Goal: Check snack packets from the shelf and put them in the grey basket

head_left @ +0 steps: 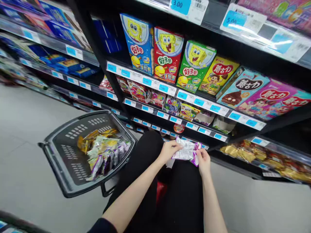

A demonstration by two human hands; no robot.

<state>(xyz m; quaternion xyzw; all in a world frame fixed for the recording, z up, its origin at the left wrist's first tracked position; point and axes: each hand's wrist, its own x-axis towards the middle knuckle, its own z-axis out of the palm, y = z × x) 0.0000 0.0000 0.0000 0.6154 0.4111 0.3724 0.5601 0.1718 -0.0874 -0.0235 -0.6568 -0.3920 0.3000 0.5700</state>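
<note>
Two silver-and-purple candy packets [185,154] lie side by side above my knees. My left hand [170,150] pinches their left end, and my right hand [203,159] grips the purple right end. The printed backs of the packets face up. To the left of my legs, a dark grey shopping basket [69,191] stands on the floor. Inside it are several purple-and-white packets [107,161] and some yellow-gold packets [85,142].
Store shelves rise in front of me, with snack boxes [168,53] on one level and small candy bags [173,105] on the level below. Price tags line the shelf edges. Gold-wrapped packs [239,152] lie on a low shelf at right. Grey floor [21,139] shows at left.
</note>
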